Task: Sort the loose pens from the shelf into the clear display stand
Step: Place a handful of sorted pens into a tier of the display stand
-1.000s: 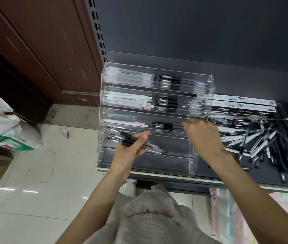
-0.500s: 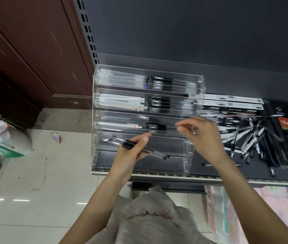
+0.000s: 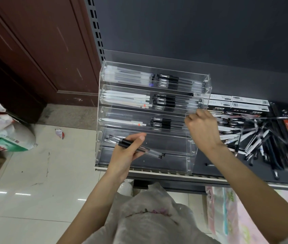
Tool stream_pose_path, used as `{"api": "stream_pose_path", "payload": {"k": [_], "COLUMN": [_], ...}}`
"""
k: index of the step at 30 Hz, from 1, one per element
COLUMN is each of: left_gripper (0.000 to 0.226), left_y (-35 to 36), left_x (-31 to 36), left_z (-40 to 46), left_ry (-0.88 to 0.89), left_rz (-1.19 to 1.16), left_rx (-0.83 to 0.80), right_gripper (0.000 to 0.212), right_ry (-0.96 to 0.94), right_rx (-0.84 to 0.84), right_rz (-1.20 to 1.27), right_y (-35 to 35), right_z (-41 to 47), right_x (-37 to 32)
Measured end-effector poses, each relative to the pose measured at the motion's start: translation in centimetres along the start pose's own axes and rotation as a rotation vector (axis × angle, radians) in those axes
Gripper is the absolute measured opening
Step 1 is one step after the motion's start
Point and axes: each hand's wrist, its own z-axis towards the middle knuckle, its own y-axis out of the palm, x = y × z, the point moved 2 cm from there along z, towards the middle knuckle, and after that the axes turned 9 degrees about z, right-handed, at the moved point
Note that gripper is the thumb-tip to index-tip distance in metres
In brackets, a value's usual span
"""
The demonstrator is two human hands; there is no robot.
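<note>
Beside stand's (image 3: 208,88) right edge, right hand (image 3: 203,131)

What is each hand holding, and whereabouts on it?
The left hand grips a small bundle of pens near their black middle sections. The right hand is curled at the clear display stand; any hold is hidden.

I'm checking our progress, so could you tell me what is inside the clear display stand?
The clear display stand holds white pens left and black-grip pens right on three upper tiers. The hands hide part of the lower tiers.
</note>
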Motion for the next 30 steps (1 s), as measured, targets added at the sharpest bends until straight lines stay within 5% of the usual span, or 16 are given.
{"api": "stream_pose_path", "payload": {"k": [12, 17, 20, 24, 30], "left_gripper": [0.008, 0.007, 0.006, 0.005, 0.010], "left_y": [0.1, 0.4, 1.2, 2.7, 2.6], "left_x": [0.1, 0.2, 0.3, 0.5, 0.0], "left_z": [0.1, 0.3, 0.3, -0.2, 0.1], "left_ry": [0.002, 0.024, 0.069, 0.149, 0.127], "left_rz": [0.003, -0.021, -0.021, 0.041, 0.156], "left_rx": [-0.020, 0.031, 0.062, 0.007, -0.012], "right_gripper": [0.028, 0.011, 0.021, 0.010, 0.011], "right_ry": [0.036, 0.083, 0.120, 0.189, 0.323], "right_rx": [-0.198, 0.147, 0.029, -0.015, 0.289], "right_rz": [-0.017, 0.384, 0.888, 1.129, 0.895], "right_y": [0.0, -3.3, -5.1, -4.2, -2.7], "right_z": [-0.1, -0.8, -2.7, -4.0, -4.6], "right_x": [-0.5, -1.4, -4.3, -5.4, 0.1]}}
